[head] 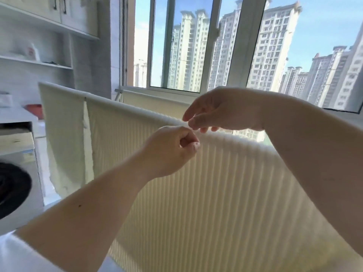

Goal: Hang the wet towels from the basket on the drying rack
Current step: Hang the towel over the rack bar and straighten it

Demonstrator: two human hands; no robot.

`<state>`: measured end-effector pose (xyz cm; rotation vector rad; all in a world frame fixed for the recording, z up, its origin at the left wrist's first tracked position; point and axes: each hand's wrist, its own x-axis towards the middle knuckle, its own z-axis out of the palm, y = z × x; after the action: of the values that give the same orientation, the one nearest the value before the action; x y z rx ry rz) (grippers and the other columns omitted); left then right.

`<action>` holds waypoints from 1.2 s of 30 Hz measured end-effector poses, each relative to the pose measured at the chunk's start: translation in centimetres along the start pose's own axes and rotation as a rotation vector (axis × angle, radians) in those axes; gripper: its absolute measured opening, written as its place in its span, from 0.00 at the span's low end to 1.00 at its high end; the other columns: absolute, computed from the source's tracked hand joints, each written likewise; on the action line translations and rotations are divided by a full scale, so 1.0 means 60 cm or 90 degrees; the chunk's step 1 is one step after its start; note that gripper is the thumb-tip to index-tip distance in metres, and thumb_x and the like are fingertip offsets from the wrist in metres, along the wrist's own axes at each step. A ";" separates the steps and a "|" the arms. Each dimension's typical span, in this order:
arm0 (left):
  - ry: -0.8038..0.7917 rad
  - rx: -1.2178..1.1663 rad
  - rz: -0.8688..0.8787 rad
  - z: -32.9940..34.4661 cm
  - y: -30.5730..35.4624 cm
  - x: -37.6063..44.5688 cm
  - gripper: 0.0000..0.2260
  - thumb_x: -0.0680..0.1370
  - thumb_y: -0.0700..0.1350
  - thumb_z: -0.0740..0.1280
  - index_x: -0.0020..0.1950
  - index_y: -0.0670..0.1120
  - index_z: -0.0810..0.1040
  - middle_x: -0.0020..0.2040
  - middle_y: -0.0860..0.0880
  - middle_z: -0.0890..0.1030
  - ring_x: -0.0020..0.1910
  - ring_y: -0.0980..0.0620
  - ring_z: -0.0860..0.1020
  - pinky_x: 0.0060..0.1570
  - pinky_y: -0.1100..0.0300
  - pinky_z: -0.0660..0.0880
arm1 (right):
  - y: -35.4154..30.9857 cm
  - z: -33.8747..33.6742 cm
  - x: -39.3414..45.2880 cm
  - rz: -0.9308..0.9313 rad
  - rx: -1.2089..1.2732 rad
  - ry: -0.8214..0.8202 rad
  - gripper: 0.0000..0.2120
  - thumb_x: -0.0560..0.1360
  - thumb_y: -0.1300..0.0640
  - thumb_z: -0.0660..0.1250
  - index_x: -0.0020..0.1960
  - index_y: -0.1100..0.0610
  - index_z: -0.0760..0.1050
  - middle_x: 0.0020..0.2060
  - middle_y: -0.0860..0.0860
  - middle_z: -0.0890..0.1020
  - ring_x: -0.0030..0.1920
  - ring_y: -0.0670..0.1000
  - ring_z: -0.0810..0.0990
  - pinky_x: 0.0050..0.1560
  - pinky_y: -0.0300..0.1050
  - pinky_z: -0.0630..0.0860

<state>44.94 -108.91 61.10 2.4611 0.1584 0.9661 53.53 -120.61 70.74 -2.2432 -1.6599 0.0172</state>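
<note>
I see ribbed cream towel (196, 193) draped over top rail, hanging flat below both hands. Left hand (172, 150) curled, pinching towel's top fold; right hand (220, 112) just beside it, fingertips (193, 124) nipping same edge. Second towel (64, 134) hangs left on same rail. Washing machine (15, 173) far left; window (196, 46) behind

Bright daylight pours through a large window (196, 55) with pale frames, showing tall apartment towers (275, 52) under blue sky. At left, white wall cabinets (49, 10) hang above an open shelf (35, 61), with a front-loading washing machine (17, 173) below
</note>
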 end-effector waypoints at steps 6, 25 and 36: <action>0.001 0.041 -0.121 -0.172 -0.209 -0.028 0.05 0.76 0.47 0.64 0.45 0.50 0.79 0.40 0.54 0.81 0.36 0.59 0.77 0.36 0.65 0.71 | -0.108 0.104 0.186 0.012 -0.026 0.086 0.11 0.74 0.47 0.68 0.55 0.45 0.80 0.51 0.44 0.81 0.50 0.45 0.78 0.48 0.39 0.73; 0.077 -0.170 -0.402 -0.259 -0.595 0.145 0.21 0.77 0.50 0.64 0.67 0.42 0.71 0.61 0.44 0.77 0.58 0.44 0.77 0.61 0.49 0.73 | -0.092 0.192 0.530 0.171 -0.199 0.154 0.23 0.78 0.47 0.62 0.70 0.55 0.68 0.67 0.53 0.74 0.64 0.54 0.74 0.61 0.43 0.69; 0.101 -0.200 -0.439 -0.232 -0.714 0.255 0.41 0.71 0.66 0.63 0.74 0.42 0.59 0.69 0.44 0.69 0.63 0.42 0.71 0.57 0.48 0.73 | -0.071 0.197 0.610 0.333 -0.154 0.078 0.13 0.78 0.52 0.61 0.53 0.58 0.81 0.34 0.52 0.79 0.29 0.49 0.74 0.26 0.37 0.68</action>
<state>49.96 -61.64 58.61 1.8320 0.7851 0.7912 58.52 -82.35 67.99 -2.7379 -1.0201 -0.1961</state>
